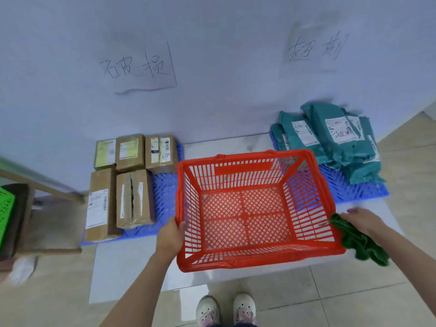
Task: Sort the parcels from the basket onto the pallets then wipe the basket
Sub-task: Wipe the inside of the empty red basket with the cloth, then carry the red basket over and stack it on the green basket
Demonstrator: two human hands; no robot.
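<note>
The red plastic basket [306, 253] sits in front of me with nothing inside it. My left hand [171, 234] grips its left rim, thumb hooked over the edge. My right hand [361, 220] holds a dark green cloth [358, 241] against the basket's right rim. Several brown cardboard boxes [131, 185] lie on the blue pallet [165, 197] at the left. Several teal mailer bags [330, 140] are piled on the blue pallet [354, 192] at the right.
Two handwritten paper signs [139, 67] [316, 46] hang on the wall above the pallets. A wooden stool [30, 208] with a green crate [6, 208] stands at the far left. My shoes [226, 310] are on the tiled floor below the basket.
</note>
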